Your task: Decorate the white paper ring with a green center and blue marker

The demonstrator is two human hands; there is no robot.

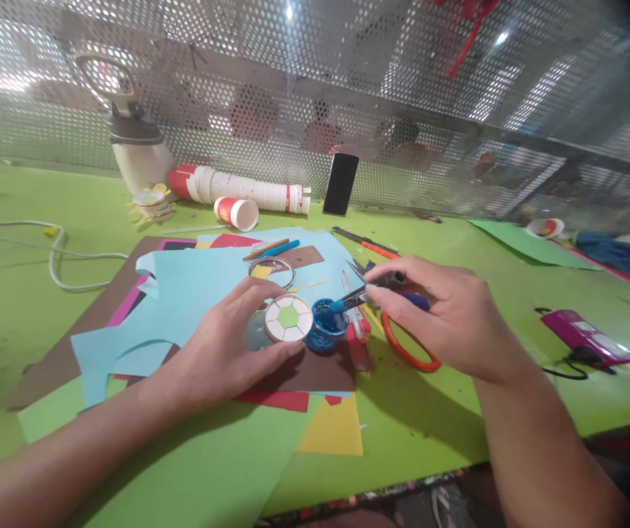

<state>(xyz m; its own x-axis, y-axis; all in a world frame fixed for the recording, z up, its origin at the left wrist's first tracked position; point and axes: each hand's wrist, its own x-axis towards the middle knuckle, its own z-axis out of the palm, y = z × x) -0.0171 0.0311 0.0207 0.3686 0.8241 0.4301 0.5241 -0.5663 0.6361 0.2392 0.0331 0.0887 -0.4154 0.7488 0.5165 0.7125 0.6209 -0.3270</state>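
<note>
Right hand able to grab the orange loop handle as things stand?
Probably, but its fingers aren't free: the right hand is pinching a marker, tip at the blue paint pot. The orange loop handle lies close by, its near edge uncovered.

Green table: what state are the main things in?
Round blue jar: open.
Black-and-blue pen-shaped tool: in right hand, tip at jar's mouth.
Round white piece with green hexagon: held in left hand.
Red-and-white paper cup: on its side.
White-and-grey plastic sprayer: upright.
Black rectangular phone: propped upright, screen dark.
</note>
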